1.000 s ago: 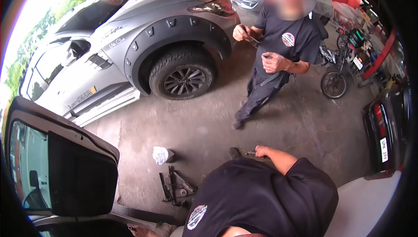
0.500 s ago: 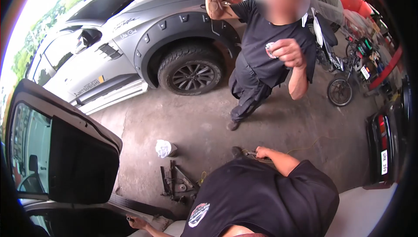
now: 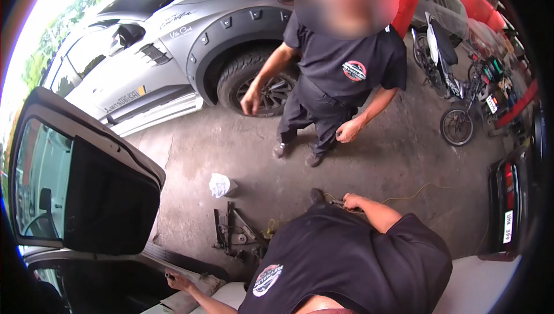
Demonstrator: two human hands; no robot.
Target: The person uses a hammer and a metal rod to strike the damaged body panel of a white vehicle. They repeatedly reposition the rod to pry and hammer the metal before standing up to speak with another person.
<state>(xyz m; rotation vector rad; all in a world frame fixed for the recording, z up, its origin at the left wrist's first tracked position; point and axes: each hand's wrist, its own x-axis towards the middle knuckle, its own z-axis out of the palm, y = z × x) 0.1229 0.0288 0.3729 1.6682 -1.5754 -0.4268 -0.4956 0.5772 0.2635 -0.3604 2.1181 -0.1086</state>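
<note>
My left hand (image 3: 181,281) is closed around a short dark cylindrical tool (image 3: 169,276), by the sill of the open vehicle door at lower left. Its exact kind is too small to tell. Farther forward, my right hand (image 3: 352,201) grips a greyish metal tool (image 3: 337,202), partly hidden by the fingers and my black shirt. A thin yellow cord (image 3: 424,189) runs over the floor close to that hand. Left of my body, dark metal bracket parts (image 3: 238,228) lie on the concrete.
The open vehicle door (image 3: 109,193) fills the left side. A bucket with a white liner (image 3: 222,185) stands on the floor. A co-worker in black (image 3: 340,66) stands facing me, before a grey pickup (image 3: 190,43). Motorcycles (image 3: 459,120) and a dark car (image 3: 508,204) are at right.
The co-worker has lowered both raised hands and shifted a little to the left. My two hands hold the same things, almost in place.
</note>
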